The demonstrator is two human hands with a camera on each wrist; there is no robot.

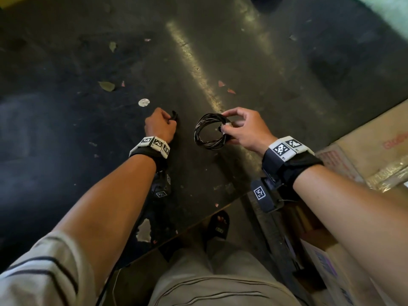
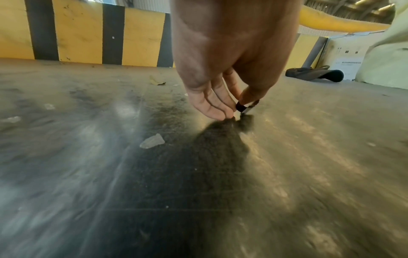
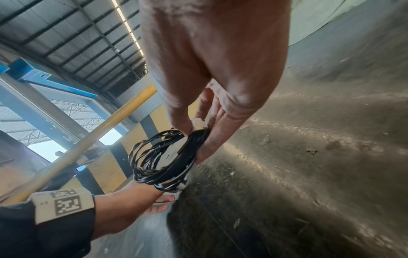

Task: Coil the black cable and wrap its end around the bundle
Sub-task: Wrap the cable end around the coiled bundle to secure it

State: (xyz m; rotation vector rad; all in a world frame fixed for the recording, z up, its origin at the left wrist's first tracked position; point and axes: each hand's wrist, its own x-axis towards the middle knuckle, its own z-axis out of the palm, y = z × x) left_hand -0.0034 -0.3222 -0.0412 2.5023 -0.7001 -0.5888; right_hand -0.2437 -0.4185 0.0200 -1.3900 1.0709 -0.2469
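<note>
Two hands: right hand [image 1: 245,129] gripping coiled black cable [image 1: 208,131].

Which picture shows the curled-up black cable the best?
The right wrist view: the cable bundle fills the middle, its loops clear, pinched by the right hand. The head view shows it small and whole. In the left wrist view the bundle is out of sight.

The cable [image 1: 208,131] pinched in the right grip [image 1: 244,129] is glossy black plastic, its loops catching pale glints. Under both grips the tabletop [image 1: 220,51] looks like worn, scratched dark metal with a dull sheen. Right of that grip lies matt brown cardboard [image 1: 373,149].
</note>
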